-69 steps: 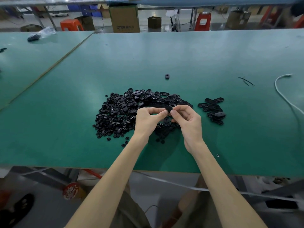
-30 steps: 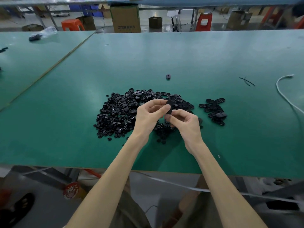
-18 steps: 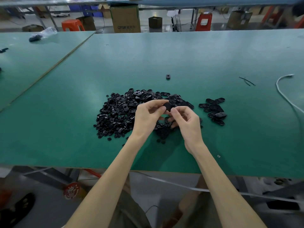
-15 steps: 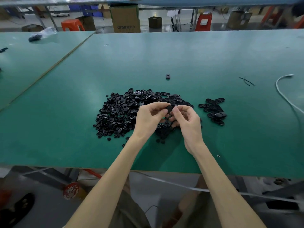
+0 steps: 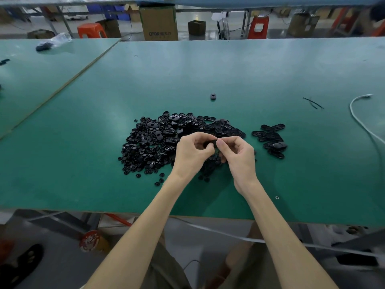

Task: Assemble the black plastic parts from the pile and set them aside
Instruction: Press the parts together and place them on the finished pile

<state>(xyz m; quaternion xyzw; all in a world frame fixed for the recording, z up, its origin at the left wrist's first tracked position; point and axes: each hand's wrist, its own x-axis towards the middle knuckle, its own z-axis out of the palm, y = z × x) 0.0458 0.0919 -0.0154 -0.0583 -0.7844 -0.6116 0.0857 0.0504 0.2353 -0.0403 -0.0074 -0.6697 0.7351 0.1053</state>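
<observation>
left hand (image 5: pixel 191 153) lowered, black part (image 5: pixel 210 144) perhaps oval

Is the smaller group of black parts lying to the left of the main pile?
No, the smaller group lies apart on the green table to the right of the main pile.

Pinched black part (image 5: pixel 210 144) largely hidden by fingertips (image 5: pixel 221 144) (shape unclear)
</observation>
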